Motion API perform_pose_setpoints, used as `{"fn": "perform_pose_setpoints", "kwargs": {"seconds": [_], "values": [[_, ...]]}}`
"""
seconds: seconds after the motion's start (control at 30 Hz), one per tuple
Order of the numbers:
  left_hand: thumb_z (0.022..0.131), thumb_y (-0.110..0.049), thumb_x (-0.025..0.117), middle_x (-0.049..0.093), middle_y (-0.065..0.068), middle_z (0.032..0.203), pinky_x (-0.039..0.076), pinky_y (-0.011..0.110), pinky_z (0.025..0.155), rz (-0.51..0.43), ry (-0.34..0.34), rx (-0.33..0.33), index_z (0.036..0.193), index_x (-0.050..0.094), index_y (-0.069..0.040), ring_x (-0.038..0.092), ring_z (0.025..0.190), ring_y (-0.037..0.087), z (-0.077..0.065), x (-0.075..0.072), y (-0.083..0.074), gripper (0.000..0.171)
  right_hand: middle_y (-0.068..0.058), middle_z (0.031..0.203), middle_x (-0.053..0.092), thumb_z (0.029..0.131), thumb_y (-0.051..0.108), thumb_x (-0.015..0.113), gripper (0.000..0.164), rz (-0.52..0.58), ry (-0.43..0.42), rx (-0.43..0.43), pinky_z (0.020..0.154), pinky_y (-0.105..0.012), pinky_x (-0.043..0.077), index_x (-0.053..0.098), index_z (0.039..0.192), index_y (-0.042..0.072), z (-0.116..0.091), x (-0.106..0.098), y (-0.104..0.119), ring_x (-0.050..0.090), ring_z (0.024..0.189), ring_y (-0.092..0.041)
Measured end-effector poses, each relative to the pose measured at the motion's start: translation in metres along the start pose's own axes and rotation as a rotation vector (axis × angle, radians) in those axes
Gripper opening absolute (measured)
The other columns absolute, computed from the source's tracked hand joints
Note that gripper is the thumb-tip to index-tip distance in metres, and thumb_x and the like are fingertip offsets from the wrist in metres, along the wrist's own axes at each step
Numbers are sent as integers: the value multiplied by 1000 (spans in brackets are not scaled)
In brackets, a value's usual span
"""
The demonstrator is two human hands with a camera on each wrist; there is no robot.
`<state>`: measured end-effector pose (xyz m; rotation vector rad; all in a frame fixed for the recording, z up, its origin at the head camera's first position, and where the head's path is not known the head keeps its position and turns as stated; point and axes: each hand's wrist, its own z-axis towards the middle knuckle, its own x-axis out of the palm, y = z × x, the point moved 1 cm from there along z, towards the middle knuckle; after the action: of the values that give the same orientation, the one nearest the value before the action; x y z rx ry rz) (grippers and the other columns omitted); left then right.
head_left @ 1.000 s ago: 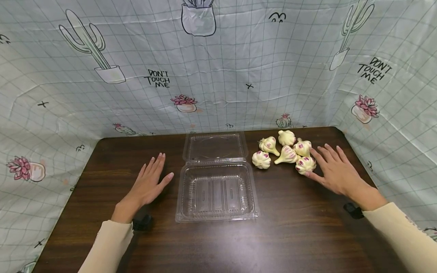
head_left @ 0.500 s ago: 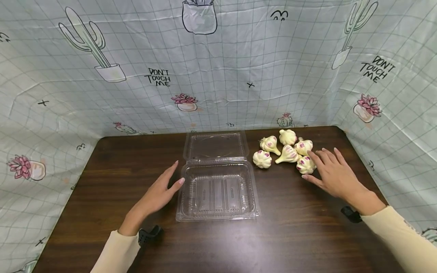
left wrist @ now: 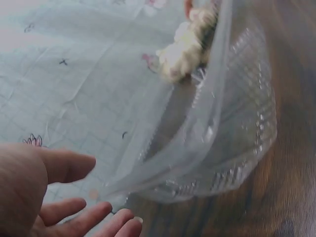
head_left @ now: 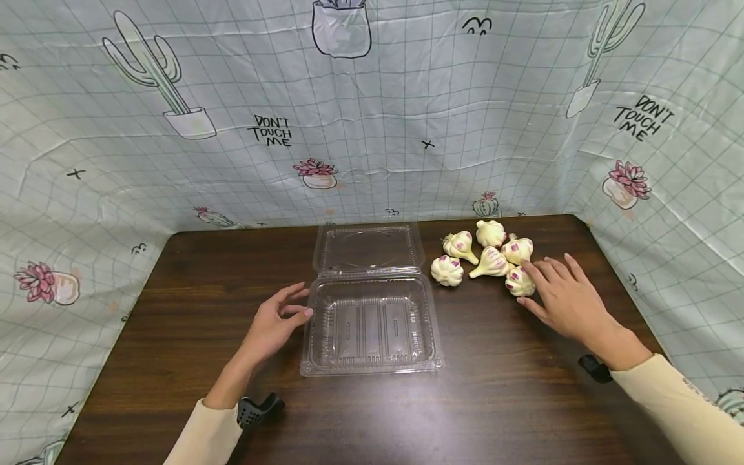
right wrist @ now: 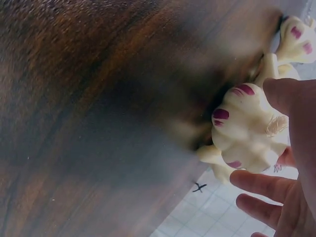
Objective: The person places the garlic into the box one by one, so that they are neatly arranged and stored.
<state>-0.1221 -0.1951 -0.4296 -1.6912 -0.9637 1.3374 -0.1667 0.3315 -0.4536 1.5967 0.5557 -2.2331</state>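
In the head view my left hand (head_left: 270, 328) is at the left edge of a clear plastic clamshell box (head_left: 372, 373). Its thumb and fingers stand apart around the box's left rim, fingers slightly bent; the left wrist view shows a gap between thumb and fingers (left wrist: 94, 217). Beside the rightmost front garlic bulb (head_left: 519, 282) is my right hand (head_left: 572, 303), thumb and index finger on either side of it. That bulb, cream with purple patches (right wrist: 247, 128), still lies on the table; contact is hard to tell. Several more garlic bulbs (head_left: 490, 263) cluster to its left and behind.
The box lies with its lid (head_left: 369, 248) folded back toward the rear. A dark wooden table (head_left: 494, 400) carries everything. A patterned sheet (head_left: 372, 142) hangs behind and at both sides.
My left hand has moved right to the box's rim, its fingers bending from nearly straight. My right hand has shifted slightly left, closer around the front right garlic bulb.
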Motion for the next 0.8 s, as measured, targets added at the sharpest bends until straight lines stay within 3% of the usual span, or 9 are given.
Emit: {"fn": "perform_pose_setpoints", "kwargs": {"seconds": [0.17, 0.37, 0.67, 0.7, 0.77, 0.8], "values": [[102, -3, 67, 54, 23, 154, 55, 27, 86, -68, -19, -30, 157, 45, 2, 68, 118, 33, -1, 2, -2, 60, -27, 124, 65, 98, 40, 70, 64, 2, -21, 4, 117, -67, 32, 56, 145, -1, 1, 1, 2, 56, 124, -48], [101, 3, 66, 54, 29, 151, 63, 30, 82, -162, -2, -58, 156, 45, 6, 74, 98, 22, -2, 5, -2, 59, -26, 116, 67, 109, 55, 47, 66, -16, -58, 9, 117, -65, 34, 62, 138, -2, 5, 2, 5, 59, 119, -46], [99, 9, 64, 55, 31, 142, 62, 25, 76, -205, -10, -76, 153, 48, 8, 71, 86, 9, 0, 7, 2, 56, -26, 94, 68, 109, 70, 14, 87, -21, -198, 11, 110, -67, 40, 62, 113, -2, 15, 7, 9, 64, 97, -48], [99, 9, 64, 55, 31, 141, 62, 25, 76, -207, -12, -78, 153, 48, 8, 71, 86, 9, 0, 8, 2, 56, -26, 92, 68, 108, 71, 14, 87, -22, -200, 16, 109, -68, 41, 61, 110, -2, 16, 7, 10, 65, 96, -48], [100, 9, 64, 55, 31, 140, 62, 24, 75, -209, -13, -82, 153, 48, 8, 70, 85, 8, 1, 8, 2, 56, -26, 90, 68, 107, 70, 29, 78, -23, -199, 25, 108, -67, 42, 59, 106, -2, 16, 7, 11, 65, 94, -48], [100, 9, 64, 55, 31, 140, 62, 24, 75, -210, -12, -84, 153, 47, 8, 70, 85, 9, 1, 8, 1, 56, -25, 88, 68, 107, 70, 30, 77, -25, -199, 30, 107, -67, 43, 58, 105, -2, 16, 7, 11, 65, 93, -48]]}}
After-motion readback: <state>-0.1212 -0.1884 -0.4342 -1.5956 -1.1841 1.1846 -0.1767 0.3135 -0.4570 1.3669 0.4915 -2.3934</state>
